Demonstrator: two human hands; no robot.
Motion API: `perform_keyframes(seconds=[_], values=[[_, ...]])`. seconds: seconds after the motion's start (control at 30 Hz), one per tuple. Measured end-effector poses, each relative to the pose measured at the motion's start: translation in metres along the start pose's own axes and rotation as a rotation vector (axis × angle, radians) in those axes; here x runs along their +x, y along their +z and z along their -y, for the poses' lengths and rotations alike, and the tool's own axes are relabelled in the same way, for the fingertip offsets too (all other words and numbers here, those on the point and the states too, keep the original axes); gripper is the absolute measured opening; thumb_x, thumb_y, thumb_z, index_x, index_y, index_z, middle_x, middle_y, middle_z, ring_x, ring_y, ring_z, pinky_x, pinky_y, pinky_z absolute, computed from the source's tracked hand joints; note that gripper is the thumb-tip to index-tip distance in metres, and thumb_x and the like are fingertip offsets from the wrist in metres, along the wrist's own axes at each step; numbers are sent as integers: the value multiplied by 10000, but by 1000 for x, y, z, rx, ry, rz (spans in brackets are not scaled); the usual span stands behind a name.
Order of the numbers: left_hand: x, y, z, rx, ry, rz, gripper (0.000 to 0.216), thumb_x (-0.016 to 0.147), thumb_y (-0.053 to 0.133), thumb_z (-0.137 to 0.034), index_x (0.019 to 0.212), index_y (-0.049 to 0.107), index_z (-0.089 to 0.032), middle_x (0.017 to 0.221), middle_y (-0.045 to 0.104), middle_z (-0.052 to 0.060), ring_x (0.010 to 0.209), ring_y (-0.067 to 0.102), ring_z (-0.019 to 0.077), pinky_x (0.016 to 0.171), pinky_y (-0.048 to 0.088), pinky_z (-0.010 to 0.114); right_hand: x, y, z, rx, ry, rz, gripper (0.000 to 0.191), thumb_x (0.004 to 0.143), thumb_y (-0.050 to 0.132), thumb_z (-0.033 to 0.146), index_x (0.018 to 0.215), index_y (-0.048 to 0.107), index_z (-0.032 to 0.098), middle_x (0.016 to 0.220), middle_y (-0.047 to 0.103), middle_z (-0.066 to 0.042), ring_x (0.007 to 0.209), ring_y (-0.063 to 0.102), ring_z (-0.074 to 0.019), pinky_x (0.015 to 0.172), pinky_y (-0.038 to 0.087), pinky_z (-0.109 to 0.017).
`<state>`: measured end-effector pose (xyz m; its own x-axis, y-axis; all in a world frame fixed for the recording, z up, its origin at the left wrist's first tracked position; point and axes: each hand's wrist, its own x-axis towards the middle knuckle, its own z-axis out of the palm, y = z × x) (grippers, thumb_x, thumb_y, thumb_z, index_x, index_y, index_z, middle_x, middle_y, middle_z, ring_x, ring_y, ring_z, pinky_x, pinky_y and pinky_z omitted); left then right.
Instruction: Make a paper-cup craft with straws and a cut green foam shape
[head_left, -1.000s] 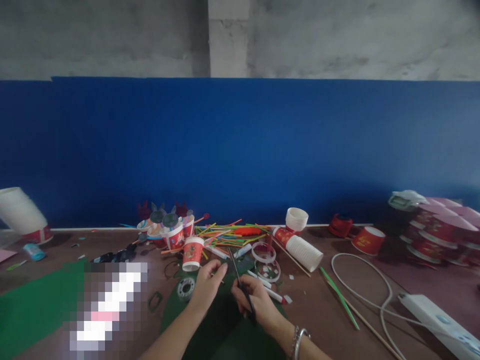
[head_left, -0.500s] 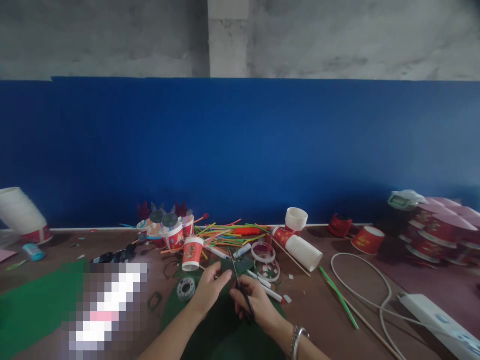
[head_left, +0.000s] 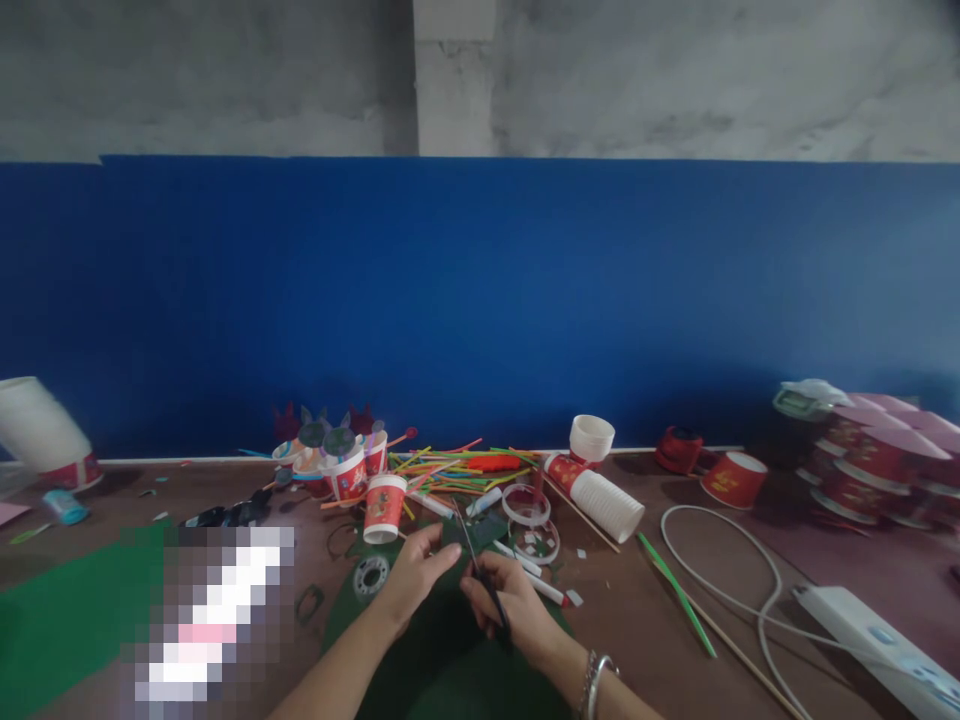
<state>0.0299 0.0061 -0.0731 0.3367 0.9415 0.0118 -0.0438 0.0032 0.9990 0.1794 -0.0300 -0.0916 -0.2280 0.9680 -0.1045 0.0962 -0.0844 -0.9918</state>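
My right hand (head_left: 506, 597) is closed around the black handles of a pair of scissors (head_left: 486, 590), whose narrow blades point up and away, slightly to the left. Beside the blades, my left hand (head_left: 420, 572) pinches a small dark green piece of paper (head_left: 452, 551) between thumb and fingers; its outline is hard to make out. Under both hands lies a large rounded dark green sheet (head_left: 450, 670). A roll of tape (head_left: 371, 576) sits left of my left hand. Markers (head_left: 544, 588) lie just past my right hand.
Red paper cups (head_left: 385, 508) and coloured straws (head_left: 457, 465) stand and lie along the blue wall. Right of centre are clear tape rings (head_left: 526, 505) and a toppled cup stack (head_left: 607, 505). A power strip (head_left: 877, 640) with a white cable is at right. Green sheeting (head_left: 75, 610) lies left.
The view has shifted very slightly. Both hands stay in nearly the same place, and the scissor blades have tilted a little to the left.
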Motion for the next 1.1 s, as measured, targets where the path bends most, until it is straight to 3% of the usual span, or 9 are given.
perform_keyframes(seconds=[0.3,0.67,1.1], values=[[3,-2,5,59,17,-73,284,705,601,-422,608,503,-175,565,472,-46,502,354,90,500,264,224,0,0,3,3,22,-19,303,687,635,442,742,526,165,424,452,86,354,369,-55,349,295,-163],[2,1,4,40,28,-67,275,705,607,-421,625,526,-171,563,461,-52,511,358,91,502,262,224,2,1,-3,52,13,9,352,673,662,480,762,526,168,454,489,75,386,438,-69,390,355,-176],[1,2,1,24,14,-60,270,698,617,-411,621,520,-171,541,449,-61,501,346,87,503,260,224,1,1,1,31,-16,-5,323,682,640,462,732,504,174,451,462,80,380,408,-63,370,323,-171]])
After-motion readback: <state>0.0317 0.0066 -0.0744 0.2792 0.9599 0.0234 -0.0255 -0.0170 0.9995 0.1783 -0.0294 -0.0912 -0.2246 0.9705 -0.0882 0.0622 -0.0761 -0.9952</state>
